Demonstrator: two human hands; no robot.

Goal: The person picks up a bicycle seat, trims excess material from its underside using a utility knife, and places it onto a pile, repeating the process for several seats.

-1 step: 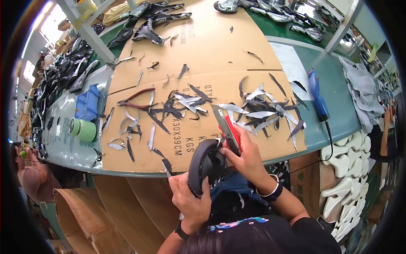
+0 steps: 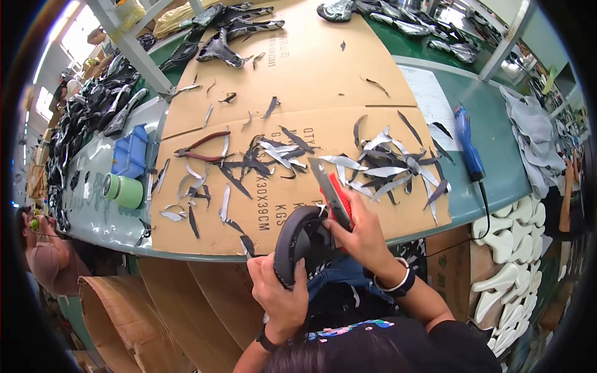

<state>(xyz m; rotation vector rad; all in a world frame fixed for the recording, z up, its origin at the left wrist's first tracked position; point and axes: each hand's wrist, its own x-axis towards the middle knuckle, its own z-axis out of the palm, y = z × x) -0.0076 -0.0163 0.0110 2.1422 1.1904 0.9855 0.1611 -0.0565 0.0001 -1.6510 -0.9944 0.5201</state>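
My left hand (image 2: 283, 295) grips a black bicycle saddle (image 2: 287, 248) by its lower end, just off the table's front edge. The saddle is tilted, its hollow underside facing right. In my right hand (image 2: 364, 233) is a red utility knife (image 2: 336, 199), its blade pointing up and away from me. My right fingertips are by the saddle's upper right edge; whether they pinch the cover there I cannot make out. Beyond the hands, black and grey trimmed strips (image 2: 392, 165) lie in heaps on a cardboard sheet (image 2: 311, 74).
Red-handled nippers (image 2: 208, 149) lie on the cardboard. To the left stand a blue bin (image 2: 129, 152) and a green container (image 2: 122, 190). A corded blue tool (image 2: 467, 143) rests at right. White saddle shapes (image 2: 497, 273) sit lower right; dark saddles (image 2: 221, 50) lie at the back.
The saddle and the knife have shifted very slightly to the left. Both hands keep their hold.
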